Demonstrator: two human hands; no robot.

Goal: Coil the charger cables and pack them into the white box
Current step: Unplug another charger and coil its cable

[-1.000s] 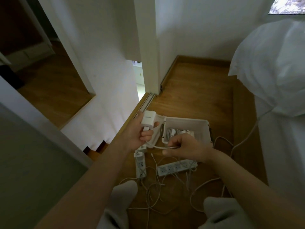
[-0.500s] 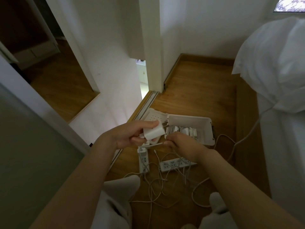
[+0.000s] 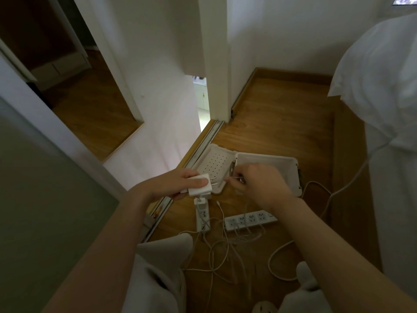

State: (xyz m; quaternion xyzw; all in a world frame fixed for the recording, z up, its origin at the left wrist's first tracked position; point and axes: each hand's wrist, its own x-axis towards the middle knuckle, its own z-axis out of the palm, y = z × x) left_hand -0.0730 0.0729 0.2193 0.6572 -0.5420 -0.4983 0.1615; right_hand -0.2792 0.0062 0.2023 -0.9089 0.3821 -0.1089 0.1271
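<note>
— So, where's the charger (image 3: pixel 200 188)?
— My left hand (image 3: pixel 176 186) grips it; my right hand (image 3: pixel 259 186), just right, pinches a thin cable (image 3: pixel 232 178). Both are just near of the open white box (image 3: pixel 270 160) on the floor (image 3: pixel 282 109).

- Charger (image 3: pixel 200 188): white plastic, smooth, slightly glossy; its prongs (image 3: pixel 214 183) are bare bright metal.
- Box (image 3: pixel 270 162): white plastic, matt; its lid (image 3: pixel 217 163) is the same plastic, pierced with rows of small holes.
- Cables (image 3: pixel 225 243): thin, white, with a smooth plastic sheath.
- Strips (image 3: pixel 250 219): hard white plastic, smooth.
- Floor (image 3: pixel 282 123): brown wood with visible grain and a low sheen.
- Track (image 3: pixel 204 141): shiny metal.
- Bedding (image 3: pixel 379 75): white cloth, creased, matt.
- Trousers (image 3: pixel 162 267): pale cloth, soft, matt.
- Wall (image 3: pixel 158 64): white, matt.
</note>
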